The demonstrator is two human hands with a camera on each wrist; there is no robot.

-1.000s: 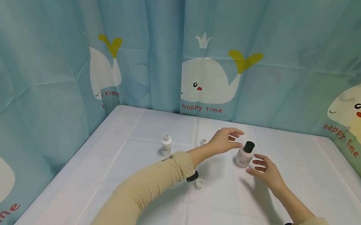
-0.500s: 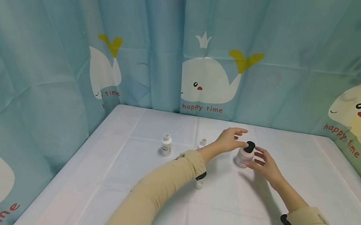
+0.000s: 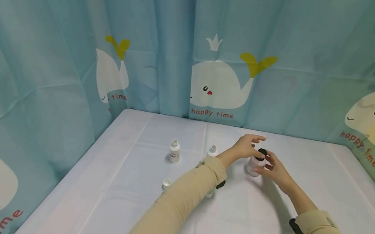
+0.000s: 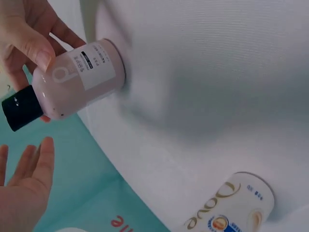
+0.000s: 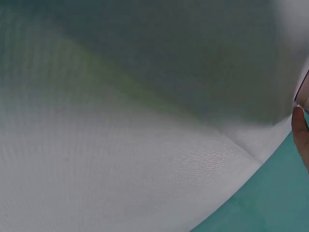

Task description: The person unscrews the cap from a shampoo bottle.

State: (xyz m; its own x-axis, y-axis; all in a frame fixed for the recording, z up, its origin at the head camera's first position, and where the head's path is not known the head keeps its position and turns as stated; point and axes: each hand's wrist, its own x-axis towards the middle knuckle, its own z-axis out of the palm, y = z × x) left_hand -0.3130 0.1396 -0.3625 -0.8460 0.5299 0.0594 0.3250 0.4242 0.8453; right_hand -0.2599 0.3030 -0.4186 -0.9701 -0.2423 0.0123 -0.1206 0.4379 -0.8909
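Note:
A pale pink bottle (image 3: 254,166) with a black cap (image 3: 262,152) stands upright on the table's right half. My right hand (image 3: 279,174) grips its body from the right, thumb across the front and fingers behind. My left hand (image 3: 245,146) is at the cap from the left, its thumb overlapping the cap in the head view and its other fingers stretched out beyond. In the left wrist view the left hand (image 4: 24,191) appears with straight fingers, a small gap from the black cap (image 4: 22,107). The right wrist view catches only a fingertip (image 5: 300,126) and the bottle's edge.
Two white uncapped bottles stand further left: one in the open (image 3: 174,153), the other (image 3: 212,150) partly behind the left forearm. A white cap (image 3: 167,183) and another small white piece (image 3: 209,194) lie near the left sleeve. A blue curtain (image 3: 167,52) hangs behind the table.
My right hand has moved in and taken hold of the pink bottle. My left hand has shifted right to its cap, and the left sleeve has uncovered a white cap.

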